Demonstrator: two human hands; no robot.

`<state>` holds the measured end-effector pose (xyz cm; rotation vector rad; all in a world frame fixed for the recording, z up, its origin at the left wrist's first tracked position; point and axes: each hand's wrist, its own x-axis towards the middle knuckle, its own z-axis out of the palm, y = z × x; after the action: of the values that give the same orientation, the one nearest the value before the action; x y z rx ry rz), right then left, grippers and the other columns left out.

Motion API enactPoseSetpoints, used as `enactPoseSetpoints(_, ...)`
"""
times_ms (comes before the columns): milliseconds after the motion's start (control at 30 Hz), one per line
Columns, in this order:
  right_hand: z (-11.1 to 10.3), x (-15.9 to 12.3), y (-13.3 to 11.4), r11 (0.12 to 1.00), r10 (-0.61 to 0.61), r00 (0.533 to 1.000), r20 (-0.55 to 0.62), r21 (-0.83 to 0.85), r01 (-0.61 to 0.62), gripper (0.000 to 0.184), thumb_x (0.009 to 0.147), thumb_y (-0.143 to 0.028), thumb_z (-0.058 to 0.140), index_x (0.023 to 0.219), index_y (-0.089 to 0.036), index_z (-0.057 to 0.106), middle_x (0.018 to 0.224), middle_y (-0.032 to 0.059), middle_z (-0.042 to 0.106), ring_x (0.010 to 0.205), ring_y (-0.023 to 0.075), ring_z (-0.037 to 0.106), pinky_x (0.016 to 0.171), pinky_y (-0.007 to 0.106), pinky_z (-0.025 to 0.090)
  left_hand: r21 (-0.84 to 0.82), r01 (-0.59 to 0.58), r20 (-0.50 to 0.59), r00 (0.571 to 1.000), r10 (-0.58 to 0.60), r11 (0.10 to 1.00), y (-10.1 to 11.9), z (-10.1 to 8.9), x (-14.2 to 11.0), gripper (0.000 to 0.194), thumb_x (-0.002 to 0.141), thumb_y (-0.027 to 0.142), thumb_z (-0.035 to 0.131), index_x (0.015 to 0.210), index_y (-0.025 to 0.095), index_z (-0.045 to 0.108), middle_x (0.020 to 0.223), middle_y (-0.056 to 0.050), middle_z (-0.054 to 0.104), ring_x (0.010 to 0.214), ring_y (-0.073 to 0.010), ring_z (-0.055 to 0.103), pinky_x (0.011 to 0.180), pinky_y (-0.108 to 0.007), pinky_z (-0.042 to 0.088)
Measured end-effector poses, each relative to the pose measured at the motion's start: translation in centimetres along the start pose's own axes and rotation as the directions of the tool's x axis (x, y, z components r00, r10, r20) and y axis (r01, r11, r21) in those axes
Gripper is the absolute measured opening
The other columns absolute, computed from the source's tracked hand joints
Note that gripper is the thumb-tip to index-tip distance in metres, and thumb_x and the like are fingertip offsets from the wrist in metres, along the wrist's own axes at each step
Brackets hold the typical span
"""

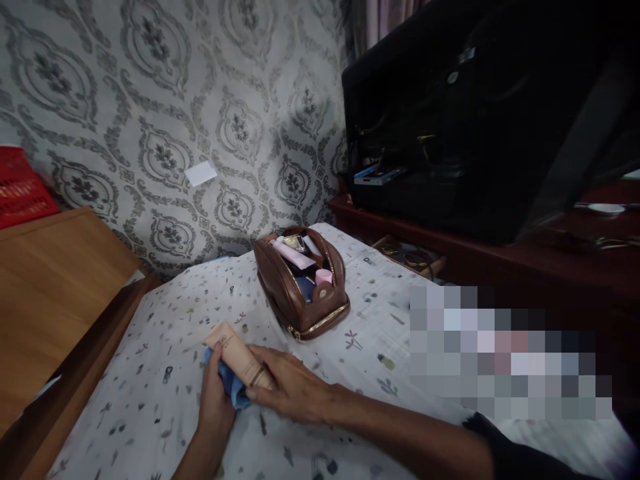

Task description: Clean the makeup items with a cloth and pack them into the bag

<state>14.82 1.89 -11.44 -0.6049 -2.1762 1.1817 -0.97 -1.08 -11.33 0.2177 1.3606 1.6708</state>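
A beige cosmetic tube (238, 355) lies tilted between my two hands, its wide flat end up and to the left. My left hand (215, 380) is closed round a crumpled blue cloth (231, 383) and steadies the tube's upper end with the thumb. From the other side, my right hand (285, 387) grips the tube near its cap. Just beyond my hands stands a brown leather toiletry bag (280, 287), unzipped. Inside it show a pale pink tube (295, 253), a pink-capped item (323, 277) and other small items partly hidden by the bag's sides.
The bag and hands are over a white patterned sheet (190, 320). A wooden board (65, 267) borders the left, with a red basket (23, 187) on top. At right, a dark television (450, 133) stands on a reddish cabinet; a wooden tray (410, 257) is below. One area is pixelated.
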Motion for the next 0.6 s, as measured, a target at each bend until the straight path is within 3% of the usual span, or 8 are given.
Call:
enactPoseSetpoints(100, 0.0, 0.3, 0.0, 0.992, 0.112, 0.994, 0.008, 0.056, -0.112, 0.068, 0.078, -0.041, 0.066, 0.14, -0.017, 0.05, 0.092, 0.0037, 0.068, 0.074, 0.0174, 0.058, 0.068, 0.027, 0.045, 0.023, -0.04, 0.027, 0.999, 0.039, 0.999, 0.0, -0.2, 0.2, 0.023, 0.095, 0.034, 0.055, 0.104, 0.016, 0.066, 0.08, -0.003, 0.072, 0.074, -0.0181, 0.071, 0.068, -0.027, 0.059)
enactPoseSetpoints(200, 0.1, 0.4, -0.1, 0.983, 0.177, 0.984, 0.0, 0.045, -0.177, 0.071, 0.073, -0.039, 0.07, 0.138, -0.016, 0.051, 0.078, -0.0009, 0.062, 0.065, 0.0149, 0.052, 0.061, 0.025, 0.039, 0.092, -0.154, 0.081, 0.986, 0.147, 0.984, -0.4, -1.0, 0.9, 0.042, 0.081, 0.051, 0.072, 0.102, 0.015, 0.066, 0.081, -0.003, 0.071, 0.072, -0.0193, 0.07, 0.062, -0.026, 0.057)
enactPoseSetpoints(300, 0.1, 0.4, -0.1, 0.986, 0.164, 0.986, -0.03, 0.048, -0.163, 0.067, 0.072, -0.033, 0.068, 0.135, -0.017, 0.054, 0.079, -0.001, 0.061, 0.066, 0.0144, 0.052, 0.061, 0.024, 0.037, 0.19, -0.245, 0.032, 0.969, 0.243, 0.951, -0.6, -1.8, 1.6, 0.063, 0.065, 0.065, 0.079, 0.099, 0.014, 0.067, 0.084, -0.003, 0.07, 0.073, -0.0196, 0.068, 0.06, -0.026, 0.054)
enactPoseSetpoints(367, 0.1, 0.5, 0.1, 0.988, 0.145, 0.989, -0.031, 0.058, -0.143, 0.066, 0.072, -0.032, 0.067, 0.135, -0.017, 0.055, 0.079, -0.0006, 0.061, 0.067, 0.0142, 0.052, 0.06, 0.024, 0.037, 0.254, -0.255, 0.003, 0.965, 0.263, 0.933, -0.7, -2.2, 1.8, 0.068, 0.064, 0.07, 0.076, 0.101, 0.014, 0.067, 0.088, -0.005, 0.07, 0.078, -0.0212, 0.068, 0.063, -0.027, 0.054)
enactPoseSetpoints(467, 0.0, 0.6, 0.3, 0.991, 0.122, 0.992, -0.036, 0.063, -0.119, 0.061, 0.074, -0.033, 0.065, 0.132, -0.016, 0.058, 0.078, -0.0008, 0.06, 0.065, 0.0134, 0.051, 0.058, 0.023, 0.036, 0.277, -0.251, 0.077, 0.968, 0.239, 0.928, -0.7, -2.3, 1.8, 0.069, 0.066, 0.072, 0.074, 0.103, 0.014, 0.068, 0.094, -0.007, 0.072, 0.087, -0.0242, 0.069, 0.068, -0.028, 0.055)
enactPoseSetpoints(600, -0.2, 0.5, 0.0, 0.998, 0.045, 0.998, -0.052, 0.039, -0.043, 0.051, 0.073, -0.029, 0.064, 0.123, -0.018, 0.063, 0.084, 0.0002, 0.064, 0.068, 0.0131, 0.052, 0.059, 0.022, 0.037, 0.219, -0.316, 0.113, 0.948, 0.298, 0.923, -0.1, -1.7, 1.7, 0.061, 0.063, 0.066, 0.078, 0.092, 0.015, 0.067, 0.078, -0.001, 0.068, 0.07, -0.0182, 0.064, 0.059, -0.025, 0.051)
